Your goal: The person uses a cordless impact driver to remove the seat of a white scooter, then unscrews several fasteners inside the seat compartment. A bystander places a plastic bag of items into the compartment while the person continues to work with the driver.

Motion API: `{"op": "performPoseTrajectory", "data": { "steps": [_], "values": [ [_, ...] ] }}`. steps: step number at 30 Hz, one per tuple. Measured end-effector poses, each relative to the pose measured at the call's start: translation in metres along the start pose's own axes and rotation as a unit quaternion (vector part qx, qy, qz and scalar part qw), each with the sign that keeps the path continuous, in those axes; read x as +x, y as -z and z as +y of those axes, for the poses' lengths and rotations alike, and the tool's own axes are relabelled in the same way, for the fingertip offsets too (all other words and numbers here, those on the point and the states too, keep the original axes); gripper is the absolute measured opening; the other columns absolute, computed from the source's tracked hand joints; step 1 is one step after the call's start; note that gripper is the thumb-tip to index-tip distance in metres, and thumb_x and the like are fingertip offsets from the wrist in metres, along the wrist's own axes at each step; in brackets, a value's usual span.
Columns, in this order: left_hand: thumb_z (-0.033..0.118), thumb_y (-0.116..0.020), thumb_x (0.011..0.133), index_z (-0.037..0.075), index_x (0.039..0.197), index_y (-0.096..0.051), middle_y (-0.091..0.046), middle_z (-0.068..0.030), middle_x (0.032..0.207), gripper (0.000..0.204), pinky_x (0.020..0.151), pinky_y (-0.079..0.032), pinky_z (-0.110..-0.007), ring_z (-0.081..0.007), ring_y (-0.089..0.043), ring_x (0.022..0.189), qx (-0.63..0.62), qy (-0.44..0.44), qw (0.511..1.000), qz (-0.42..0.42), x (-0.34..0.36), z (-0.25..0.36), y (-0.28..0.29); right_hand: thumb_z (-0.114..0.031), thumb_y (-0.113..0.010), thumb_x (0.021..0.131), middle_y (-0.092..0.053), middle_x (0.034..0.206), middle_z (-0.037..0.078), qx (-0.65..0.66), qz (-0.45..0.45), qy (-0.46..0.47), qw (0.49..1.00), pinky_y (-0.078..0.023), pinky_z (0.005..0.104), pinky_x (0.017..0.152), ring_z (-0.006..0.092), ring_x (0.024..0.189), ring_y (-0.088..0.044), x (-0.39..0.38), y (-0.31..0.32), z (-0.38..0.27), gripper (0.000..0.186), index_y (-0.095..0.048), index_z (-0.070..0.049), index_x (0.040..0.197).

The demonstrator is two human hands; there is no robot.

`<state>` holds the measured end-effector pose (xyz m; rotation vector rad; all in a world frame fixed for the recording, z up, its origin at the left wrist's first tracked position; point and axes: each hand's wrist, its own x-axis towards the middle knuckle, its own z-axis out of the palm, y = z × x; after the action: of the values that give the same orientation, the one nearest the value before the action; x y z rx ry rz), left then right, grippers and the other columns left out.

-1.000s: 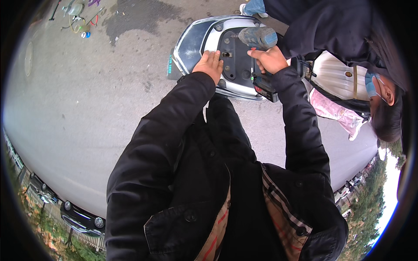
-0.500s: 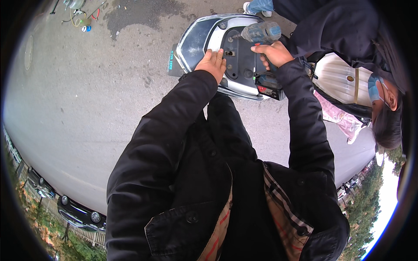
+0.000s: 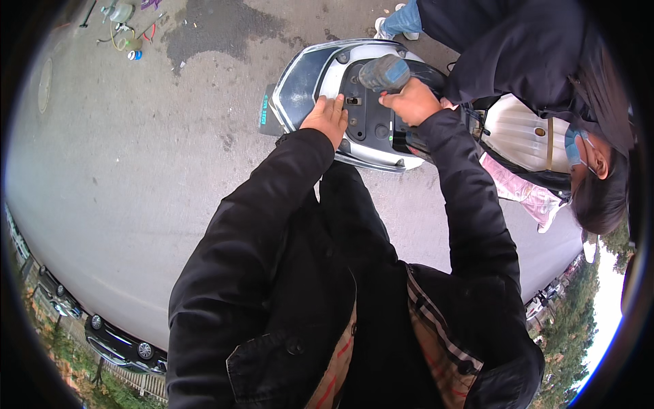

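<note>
My left hand [image 3: 325, 119] lies with outstretched fingers on the rear of a white and dark scooter [image 3: 300, 82], at the edge of a black mounting plate [image 3: 361, 126] with bolt holes and a small metal latch. My right hand [image 3: 415, 101] grips a blue-grey cordless drill [image 3: 385, 71], whose body is over the upper part of the plate. The drill's tip is hidden behind its body, and its battery end is mostly under my right sleeve.
A co-worker in a dark jacket [image 3: 511, 54] and mask bends over the scooter's cream open compartment [image 3: 524, 129], pink fabric [image 3: 511, 180] below it. Scattered tools [image 3: 126, 34] and a blue-white can [image 3: 135, 55] lie on the pavement. Parked cars [image 3: 116, 341] line the lower left.
My right hand and the drill have moved left, and the drill body now hides its tip. My left hand still rests on the scooter. The whole scene sits slightly lower in the picture.
</note>
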<state>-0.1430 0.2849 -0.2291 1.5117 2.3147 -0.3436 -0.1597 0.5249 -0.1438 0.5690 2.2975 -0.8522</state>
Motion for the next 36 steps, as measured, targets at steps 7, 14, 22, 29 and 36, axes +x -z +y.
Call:
{"op": "performPoseTrajectory", "data": {
  "steps": [7,14,22,29,36],
  "values": [
    [0.023,-0.044,0.103,0.004,0.15,-0.047,-0.034,-0.0247,0.163,0.051,0.123,-0.018,-0.052,-0.0311,-0.044,0.145,-0.021,0.008,0.999,0.026,0.0,0.002,-0.006,-0.028,-0.073,0.081,-0.074,0.094,0.026,0.028,-0.008,-0.039,0.999,-0.054,0.0397,0.084,0.0407,0.092,-0.072,0.0,0.0,-0.008,0.041,-0.072,0.002,0.109],
    [0.022,-0.045,0.103,0.004,0.149,-0.05,-0.038,-0.0246,0.161,0.05,0.123,-0.021,-0.052,-0.0312,-0.047,0.142,-0.019,0.007,0.999,0.046,0.001,0.001,-0.008,-0.024,-0.074,0.081,-0.074,0.099,0.023,0.062,-0.027,-0.044,0.997,-0.053,0.0379,0.083,0.0371,0.093,-0.071,-0.002,0.005,-0.016,0.037,-0.071,0.001,0.109],
    [0.023,-0.045,0.103,0.004,0.149,-0.049,-0.037,-0.0245,0.161,0.05,0.123,-0.02,-0.052,-0.0307,-0.047,0.142,-0.009,0.009,0.999,0.048,0.0,0.001,-0.009,-0.027,-0.073,0.081,-0.074,0.098,0.023,0.008,-0.042,-0.081,0.996,-0.053,0.0394,0.083,0.0377,0.094,-0.071,-0.006,0.007,-0.028,0.041,-0.072,-0.001,0.112],
    [0.022,-0.045,0.103,0.004,0.148,-0.05,-0.037,-0.0245,0.161,0.05,0.123,-0.021,-0.052,-0.0309,-0.048,0.141,-0.01,0.009,0.998,0.062,0.0,0.002,-0.011,-0.026,-0.072,0.08,-0.073,0.097,0.025,-0.037,-0.029,-0.005,0.999,-0.053,0.0397,0.084,0.0397,0.098,-0.071,0.008,0.002,-0.016,0.04,-0.073,-0.001,0.11],
    [0.023,-0.045,0.103,0.004,0.148,-0.051,-0.038,-0.024,0.161,0.049,0.122,-0.021,-0.052,-0.0299,-0.048,0.141,-0.009,0.01,0.998,0.065,-0.001,0.002,-0.012,-0.025,-0.07,0.08,-0.072,0.102,0.027,-0.004,-0.027,-0.035,0.999,-0.052,0.0398,0.089,0.0432,0.104,-0.068,0.003,0.002,-0.013,0.037,-0.072,0.0,0.107]
  ]
}}
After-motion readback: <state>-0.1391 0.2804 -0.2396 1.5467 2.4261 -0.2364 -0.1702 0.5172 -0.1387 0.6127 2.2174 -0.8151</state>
